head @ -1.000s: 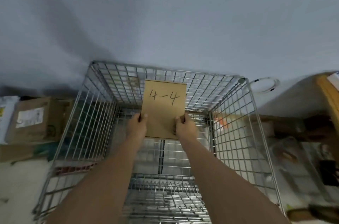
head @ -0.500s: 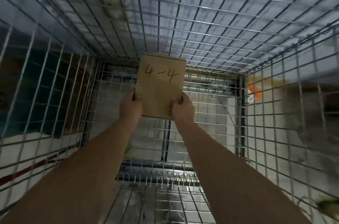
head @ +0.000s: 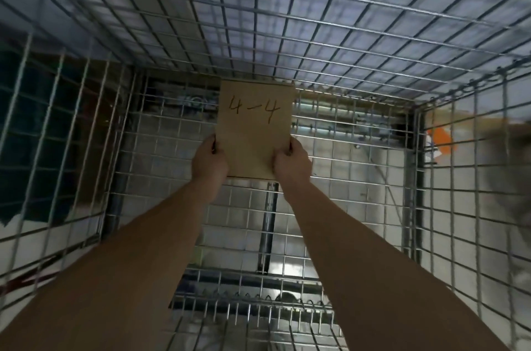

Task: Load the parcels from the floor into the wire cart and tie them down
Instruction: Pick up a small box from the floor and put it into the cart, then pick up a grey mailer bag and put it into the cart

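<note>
The left grip (head: 209,159) pinched the left edge of a flat brown card (head: 254,132) marked "4-4". The right grip (head: 291,162) pinched its right edge. The card sat between both grips, inside the wire cart (head: 344,34).

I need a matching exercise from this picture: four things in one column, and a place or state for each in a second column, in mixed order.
1. left hand
2. right hand
3. cardboard parcel marked 4-4
4. orange object

A. outside the right wall of the wire cart
B. grips the parcel's left edge
C. held between both hands
D. grips the parcel's right edge

Pairs: 1-B, 2-D, 3-C, 4-A.
</note>
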